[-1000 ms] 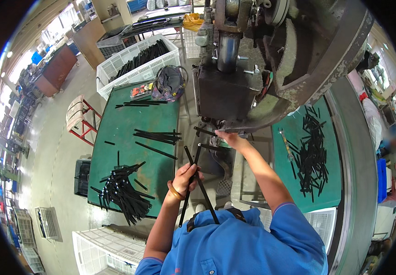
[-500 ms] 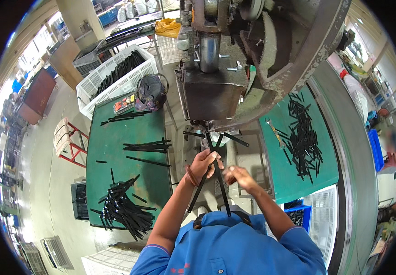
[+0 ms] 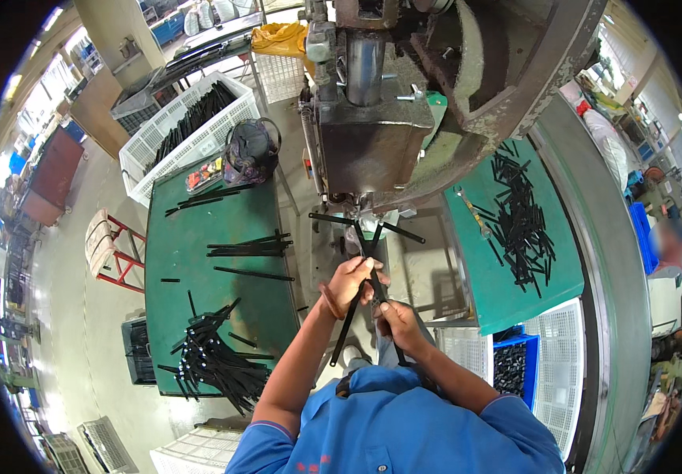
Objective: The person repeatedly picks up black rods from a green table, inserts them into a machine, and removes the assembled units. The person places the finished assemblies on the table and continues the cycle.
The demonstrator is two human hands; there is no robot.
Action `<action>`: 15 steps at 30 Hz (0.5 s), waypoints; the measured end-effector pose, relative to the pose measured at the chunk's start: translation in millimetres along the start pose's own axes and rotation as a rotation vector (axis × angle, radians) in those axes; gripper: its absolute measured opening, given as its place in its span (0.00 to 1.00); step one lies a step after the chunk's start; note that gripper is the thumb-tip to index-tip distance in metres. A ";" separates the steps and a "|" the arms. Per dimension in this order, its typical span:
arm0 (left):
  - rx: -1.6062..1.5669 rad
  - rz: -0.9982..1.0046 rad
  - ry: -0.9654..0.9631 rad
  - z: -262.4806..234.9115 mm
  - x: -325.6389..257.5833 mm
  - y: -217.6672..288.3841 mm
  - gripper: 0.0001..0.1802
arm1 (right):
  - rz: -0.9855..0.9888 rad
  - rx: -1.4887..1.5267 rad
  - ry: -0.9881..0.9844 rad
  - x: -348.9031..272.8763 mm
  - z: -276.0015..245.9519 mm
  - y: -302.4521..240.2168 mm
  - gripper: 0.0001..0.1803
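Note:
In front of the press, my left hand grips a set of crossed black bars joined together, its fingers closed round the crossing. Two short arms of the set spread out beyond that hand toward the press, and longer bars run back toward my body. My right hand is closed on one of the long bars, lower and to the right. Its fingers partly cover that bar. Just beyond the far ends of the set stands the press head, a heavy worn metal block.
On the left, a green table bears rows of black bars and a fanned bundle. A heap of short black bars and a wrench lie on the right green table. Below it stands a blue bin of small dark parts.
My right hand has moved in toward the left and closed on a long bar. My left hand keeps its hold on the bar set. The whole view has shifted slightly.

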State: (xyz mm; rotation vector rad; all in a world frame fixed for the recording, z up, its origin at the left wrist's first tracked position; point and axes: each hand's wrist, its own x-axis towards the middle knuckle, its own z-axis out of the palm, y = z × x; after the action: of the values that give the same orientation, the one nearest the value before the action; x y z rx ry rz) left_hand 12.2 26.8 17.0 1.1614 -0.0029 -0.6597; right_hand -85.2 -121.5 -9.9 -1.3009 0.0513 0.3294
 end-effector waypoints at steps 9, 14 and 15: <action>0.005 0.019 0.010 4.0 -0.8 -2.0 0.16 | 0.048 0.069 -0.034 -3.1 1.4 -11.9 0.15; 0.046 0.052 0.033 13.1 -4.6 10.9 0.16 | 0.075 0.075 -0.052 -3.6 2.9 -17.8 0.15; 0.055 0.062 0.036 18.1 -10.5 14.8 0.16 | 0.052 0.081 -0.055 -5.1 2.3 -18.7 0.15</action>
State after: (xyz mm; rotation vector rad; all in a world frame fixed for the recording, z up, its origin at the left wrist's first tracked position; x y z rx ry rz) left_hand 4.8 20.0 40.6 1.2214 -0.0268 -0.5872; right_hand -85.4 -124.7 9.4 -1.2110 0.0511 0.4033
